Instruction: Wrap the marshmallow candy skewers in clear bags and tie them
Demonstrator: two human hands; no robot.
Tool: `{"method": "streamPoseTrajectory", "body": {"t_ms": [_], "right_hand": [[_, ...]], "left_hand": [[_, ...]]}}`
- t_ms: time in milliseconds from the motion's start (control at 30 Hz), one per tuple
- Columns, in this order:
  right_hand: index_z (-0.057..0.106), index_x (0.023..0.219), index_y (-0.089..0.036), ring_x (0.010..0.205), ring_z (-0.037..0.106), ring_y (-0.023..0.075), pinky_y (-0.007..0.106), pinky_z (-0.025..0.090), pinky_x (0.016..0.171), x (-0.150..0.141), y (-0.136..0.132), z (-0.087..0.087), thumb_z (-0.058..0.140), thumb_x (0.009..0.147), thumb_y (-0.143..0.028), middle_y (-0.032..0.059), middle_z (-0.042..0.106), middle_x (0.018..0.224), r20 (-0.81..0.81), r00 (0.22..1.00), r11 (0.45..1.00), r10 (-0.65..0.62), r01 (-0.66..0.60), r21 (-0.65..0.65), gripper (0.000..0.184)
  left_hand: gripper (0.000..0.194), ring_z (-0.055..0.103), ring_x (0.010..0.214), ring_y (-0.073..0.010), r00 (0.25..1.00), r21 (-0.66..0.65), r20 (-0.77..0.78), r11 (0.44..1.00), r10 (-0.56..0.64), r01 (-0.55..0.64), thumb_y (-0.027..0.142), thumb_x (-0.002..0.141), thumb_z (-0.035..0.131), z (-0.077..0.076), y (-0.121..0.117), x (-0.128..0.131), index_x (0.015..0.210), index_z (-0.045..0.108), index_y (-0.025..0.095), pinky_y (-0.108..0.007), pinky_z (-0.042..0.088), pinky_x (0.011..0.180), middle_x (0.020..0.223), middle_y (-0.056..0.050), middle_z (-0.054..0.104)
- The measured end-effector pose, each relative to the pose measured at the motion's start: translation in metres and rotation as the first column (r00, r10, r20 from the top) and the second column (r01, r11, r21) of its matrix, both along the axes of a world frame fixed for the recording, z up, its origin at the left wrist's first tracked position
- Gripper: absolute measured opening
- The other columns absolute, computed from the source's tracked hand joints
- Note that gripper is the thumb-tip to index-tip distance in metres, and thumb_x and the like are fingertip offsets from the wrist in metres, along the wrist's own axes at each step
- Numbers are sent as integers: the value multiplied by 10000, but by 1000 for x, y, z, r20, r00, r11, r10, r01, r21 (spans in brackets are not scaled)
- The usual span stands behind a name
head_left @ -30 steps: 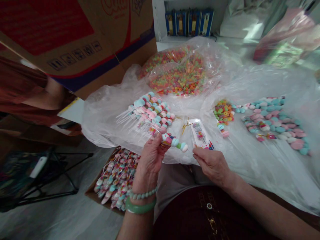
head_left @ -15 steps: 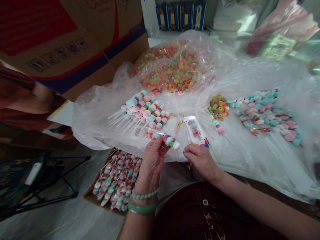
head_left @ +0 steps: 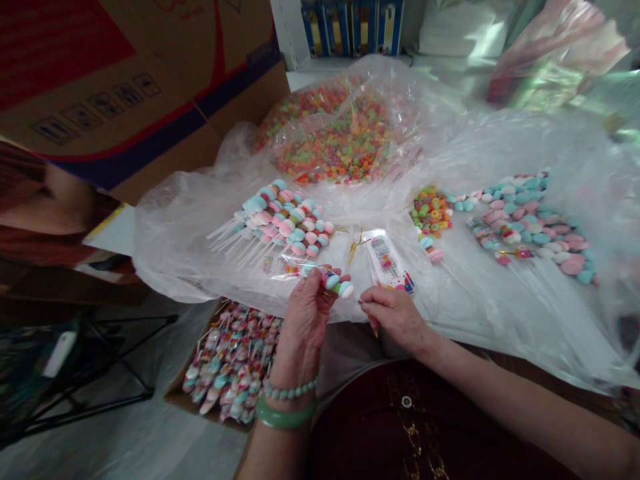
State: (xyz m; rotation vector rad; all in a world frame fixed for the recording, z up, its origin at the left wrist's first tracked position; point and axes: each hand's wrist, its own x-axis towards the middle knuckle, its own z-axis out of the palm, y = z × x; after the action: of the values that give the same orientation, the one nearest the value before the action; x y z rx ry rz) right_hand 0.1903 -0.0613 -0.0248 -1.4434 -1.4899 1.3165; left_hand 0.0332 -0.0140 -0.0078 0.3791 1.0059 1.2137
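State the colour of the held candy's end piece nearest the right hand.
The end piece is white; see the head view.

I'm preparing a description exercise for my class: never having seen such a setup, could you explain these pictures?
There is no machine: these are a person's bare hands, all seen from one camera worn on the head, looking forward and down. The left hand holds a row of rounded blue, green and white candies. The right hand is pinched near its white end; what it grips is unclear. On the translucent plastic sheet lie pink and blue candies on white sticks, with orange and green rings under clear plastic behind them.
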Motion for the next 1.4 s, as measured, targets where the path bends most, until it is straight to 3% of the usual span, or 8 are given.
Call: {"method": "streamPoseTrajectory", "body": {"t_ms": [167,400,567,667,800,933,1267,1400], "right_hand": [[581,747,-148,312,278,39,177,131,338,2,5,-1,624,736,-292,-47,541,438,-516,846,858,-139,-157,-490,151],[567,784,-113,298,109,1,118,95,314,18,12,-12,505,878,-172,-111,389,415,-824,467,548,-320,-619,-563,127],[543,797,-107,292,133,4,110,98,309,17,17,-12,336,980,-172,-107,346,442,-826,373,468,-422,-691,-551,283],[544,818,-117,288,160,7,116,108,310,9,18,-5,375,955,-159,-109,361,446,-819,411,507,-401,-645,-572,222],[541,780,-154,279,245,24,146,125,308,-6,16,7,503,864,-166,-86,471,435,-646,689,786,-328,-180,-591,93],[531,686,-181,325,364,48,166,247,363,-14,15,13,523,828,-222,-70,512,438,-364,906,950,-215,107,-294,149],[612,690,-181,458,411,84,212,309,475,2,12,-2,546,781,-240,-56,479,511,-206,971,978,-117,76,-196,127],[649,716,-189,717,545,131,249,384,670,1,9,2,548,791,-204,-9,605,691,31,997,990,-76,72,119,126]], "left_hand": [[197,705,710,-196,999,13,-32,999,-34,35,290,794,690,-1,1,-12,877,670,113,-321,586,706,778,-73,723],[265,703,708,-199,997,46,19,996,-76,75,312,709,772,-4,1,-13,836,677,99,-325,581,724,786,-76,721],[310,707,721,-219,991,52,-38,990,-132,134,366,708,770,-1,-3,-4,858,685,107,-365,575,747,761,-79,720],[337,706,708,-221,984,32,-62,985,-167,169,413,724,746,0,-4,0,862,689,112,-357,573,716,755,-83,721],[303,685,669,-174,987,32,-84,989,-138,142,381,699,771,-5,-7,8,787,689,102,-282,553,673,741,-69,717],[288,655,627,-134,989,-22,-32,989,-148,147,378,735,740,-11,-9,19,784,688,100,-229,524,605,719,-59,706],[168,704,789,-204,996,-74,58,995,68,-64,314,831,652,-4,12,5,875,646,152,-314,574,698,839,-60,719],[59,698,747,-171,978,-27,86,981,192,-191,198,855,612,-5,15,5,878,649,157,-283,572,685,768,-26,713]]}}
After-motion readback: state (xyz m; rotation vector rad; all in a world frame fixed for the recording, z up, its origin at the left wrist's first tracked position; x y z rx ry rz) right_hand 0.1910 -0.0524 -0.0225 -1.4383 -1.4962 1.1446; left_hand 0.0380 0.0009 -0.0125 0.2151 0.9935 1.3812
